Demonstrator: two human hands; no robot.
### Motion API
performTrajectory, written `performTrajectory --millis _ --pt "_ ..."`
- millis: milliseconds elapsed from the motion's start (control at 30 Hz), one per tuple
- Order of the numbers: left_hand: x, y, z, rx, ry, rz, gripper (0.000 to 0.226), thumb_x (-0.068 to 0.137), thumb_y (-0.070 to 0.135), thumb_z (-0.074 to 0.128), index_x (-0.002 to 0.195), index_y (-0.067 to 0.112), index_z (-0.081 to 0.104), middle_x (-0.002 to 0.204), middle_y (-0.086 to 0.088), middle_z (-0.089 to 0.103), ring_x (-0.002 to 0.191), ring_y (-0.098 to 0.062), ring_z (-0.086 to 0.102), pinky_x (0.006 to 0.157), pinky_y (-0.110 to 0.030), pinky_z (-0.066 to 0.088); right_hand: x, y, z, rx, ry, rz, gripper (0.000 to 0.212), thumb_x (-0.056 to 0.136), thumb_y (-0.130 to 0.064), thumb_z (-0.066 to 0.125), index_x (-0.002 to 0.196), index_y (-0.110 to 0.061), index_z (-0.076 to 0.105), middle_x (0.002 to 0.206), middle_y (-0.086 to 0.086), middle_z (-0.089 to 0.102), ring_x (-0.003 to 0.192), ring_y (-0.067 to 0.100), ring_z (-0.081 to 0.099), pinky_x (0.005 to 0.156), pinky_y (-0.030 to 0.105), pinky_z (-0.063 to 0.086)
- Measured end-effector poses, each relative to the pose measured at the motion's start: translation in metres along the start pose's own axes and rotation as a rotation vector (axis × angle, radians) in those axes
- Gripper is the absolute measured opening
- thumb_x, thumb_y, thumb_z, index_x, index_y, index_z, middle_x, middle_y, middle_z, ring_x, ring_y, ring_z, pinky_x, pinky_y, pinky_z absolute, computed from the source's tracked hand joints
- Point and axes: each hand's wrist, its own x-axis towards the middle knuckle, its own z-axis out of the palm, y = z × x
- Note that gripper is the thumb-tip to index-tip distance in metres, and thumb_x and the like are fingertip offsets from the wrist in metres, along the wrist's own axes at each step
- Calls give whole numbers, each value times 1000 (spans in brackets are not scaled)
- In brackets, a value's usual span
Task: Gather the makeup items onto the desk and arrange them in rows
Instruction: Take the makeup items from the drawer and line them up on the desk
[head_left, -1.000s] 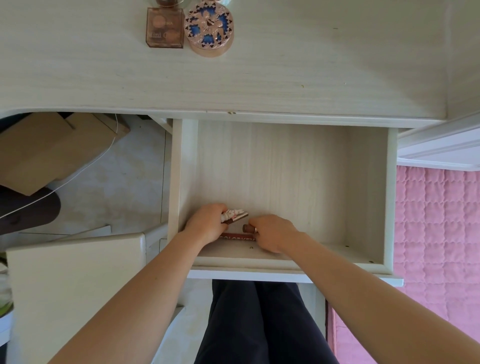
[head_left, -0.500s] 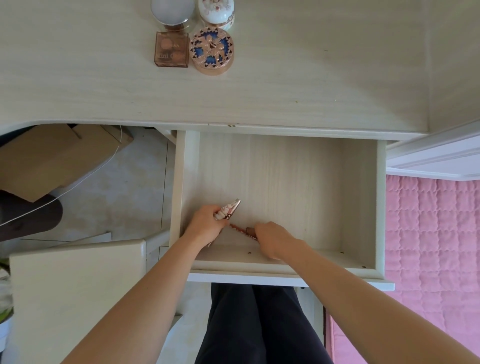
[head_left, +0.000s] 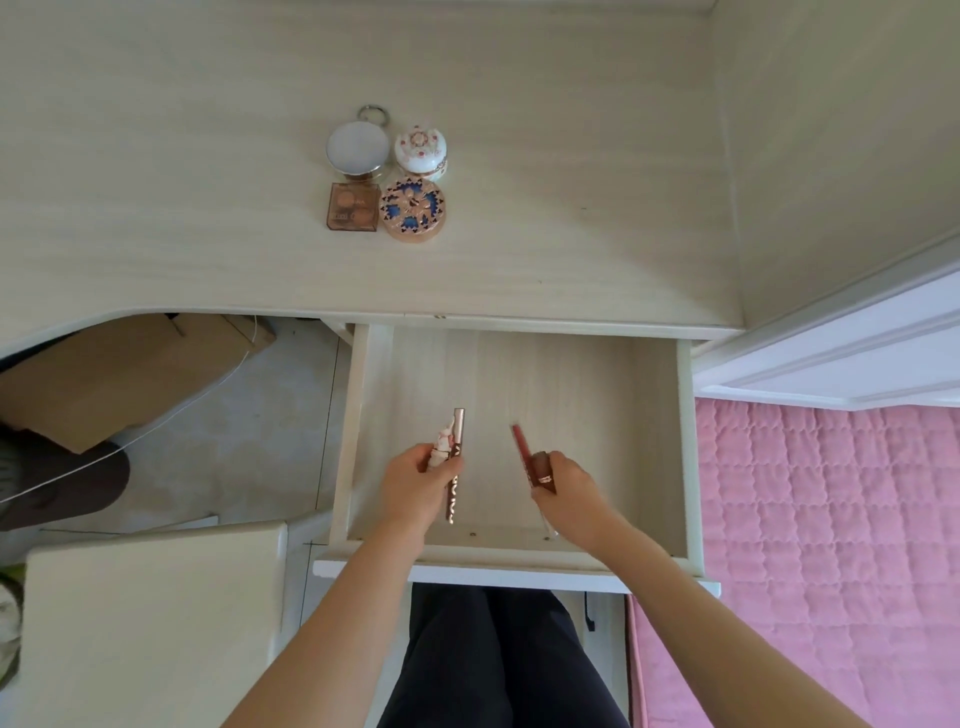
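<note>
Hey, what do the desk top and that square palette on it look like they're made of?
Desk top: pale wood or wood-look laminate, matte, with fine straight grain lines. Square palette: probably clear tinted plastic, glossy, since the round pans show through the lid.

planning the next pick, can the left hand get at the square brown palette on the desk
Probably not to grip it: the left hand holds a rose-gold stick and a white patterned tube, so its fingers are taken. The desk between drawer and square palette lies bare.
</note>
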Motion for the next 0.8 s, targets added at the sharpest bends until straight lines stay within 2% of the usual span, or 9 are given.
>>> performTrajectory --millis 100,167,367,467,633,800 --pt "-15 14 7 -34 35 38 8 84 12 68 81 4 66 67 -1 55 61 -13 48 52 -17 39 -8 -5 -10 146 63 27 20 93 -9 46 113 -11 49 97 4 55 80 21 54 64 24 42" --pt "-22 24 12 -52 35 49 11 85 13 67 78 5 64 67 -2 53 60 -12 47 46 -13 37 -12 -10 -18 219 78 15 17 92 -10 46 109 -13 50 86 0 54 73 19 53 65 30 46" --pt "-25 62 19 -138 41 39 11 82 12 70 84 2 66 70 -7 57 64 -19 51 60 -30 43 -12 -37 -45 347 145 -56 11 89 -11 49 92 -21 51 77 -5 52 73 20 52 71 37 48" --pt "-18 91 21 -148 39 70 14 81 10 70 86 -2 65 72 -10 56 63 -20 50 58 -29 44 -6 -56 -62 381 180 -84 18 88 -10 51 80 -26 46 73 -6 49 71 21 48 69 37 46" --pt "6 143 24 -137 10 103 14 80 9 71 86 -2 65 70 -8 55 58 -19 49 55 -27 45 14 -92 -94 409 239 -104 8 87 -9 51 92 -16 52 76 -1 53 72 24 52 70 40 48" --pt "41 189 30 -51 3 160 13 79 10 71 85 -1 65 67 -10 57 61 -22 52 62 -34 48 44 -128 -127 384 291 -64 16 86 -9 49 100 -13 55 87 5 59 86 31 60 77 45 54"
